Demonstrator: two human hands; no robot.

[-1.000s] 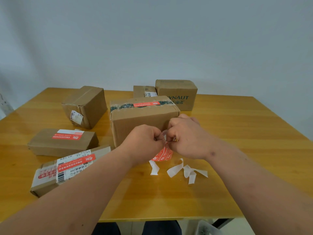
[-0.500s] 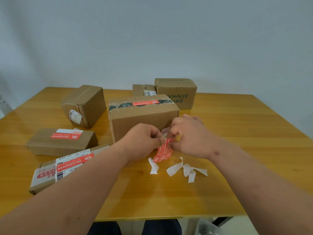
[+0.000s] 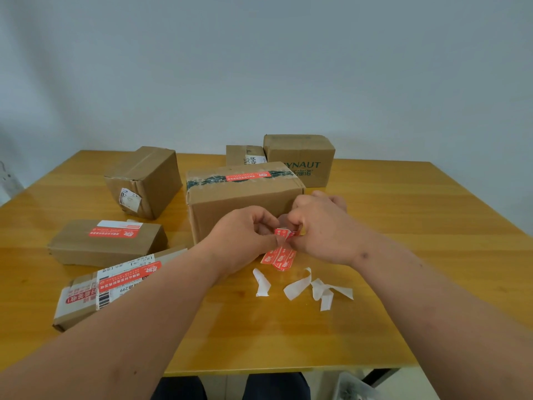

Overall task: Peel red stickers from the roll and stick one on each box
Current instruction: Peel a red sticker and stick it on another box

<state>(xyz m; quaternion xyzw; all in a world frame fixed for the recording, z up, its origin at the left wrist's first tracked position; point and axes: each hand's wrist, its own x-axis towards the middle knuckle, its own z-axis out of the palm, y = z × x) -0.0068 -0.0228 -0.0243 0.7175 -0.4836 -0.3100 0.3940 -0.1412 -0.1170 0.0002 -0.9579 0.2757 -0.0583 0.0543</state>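
left hand (image 3: pixel 242 235): your fingers are curled, thumb and forefinger pinching the red sticker strip (image 3: pixel 279 256) at its top end.
right hand (image 3: pixel 320 226): fingers curled, pinching the same strip from the right, just beside your left fingertips; both hands are just in front of the middle box.
strip: hangs from the pinch down toward the table (image 3: pixel 403 241); whether its lower end touches the wood, can't tell.
near-left box (image 3: pixel 95 295): flat, red sticker across its white label.
left box (image 3: pixel 106 243): low, red sticker on top.
far-left box (image 3: pixel 144 183): only a small white label shows.
middle box (image 3: pixel 245 197): red sticker on the dark tape on top; your hands cover its near lower face.
far boxes: small one (image 3: pixel 245 155) half hidden behind the middle box; right one (image 3: pixel 300 157) has green print, partly cut off.
backing scraps (image 3: pixel 302 287): white curls on the table, near side of your hands.
hidden: the roll itself can't be made out inside your grip.
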